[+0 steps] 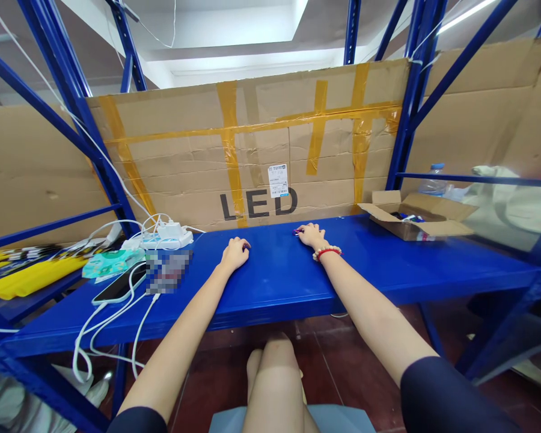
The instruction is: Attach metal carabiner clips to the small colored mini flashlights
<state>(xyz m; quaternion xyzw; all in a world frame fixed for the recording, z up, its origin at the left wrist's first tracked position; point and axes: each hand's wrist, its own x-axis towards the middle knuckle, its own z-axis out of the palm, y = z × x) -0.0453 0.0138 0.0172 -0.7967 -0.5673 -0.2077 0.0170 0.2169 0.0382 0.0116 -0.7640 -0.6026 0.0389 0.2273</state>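
Note:
On the blue tabletop (270,270), my left hand (235,253) rests left of the middle with its fingers curled. A small dark object (246,246) shows at its fingertips, too small to name. Farther right and near the back edge, my right hand (312,235) lies with its fingers bent round a small purple object (299,231), whose kind I cannot make out. A red and beaded bracelet (327,252) circles my right wrist. The two hands are apart.
An open cardboard box (415,224) with small items stands at the back right. At left are a phone (119,285), a power strip (166,240), white cables and a green packet (112,262). A cardboard panel (184,168) marked LED stands behind the table.

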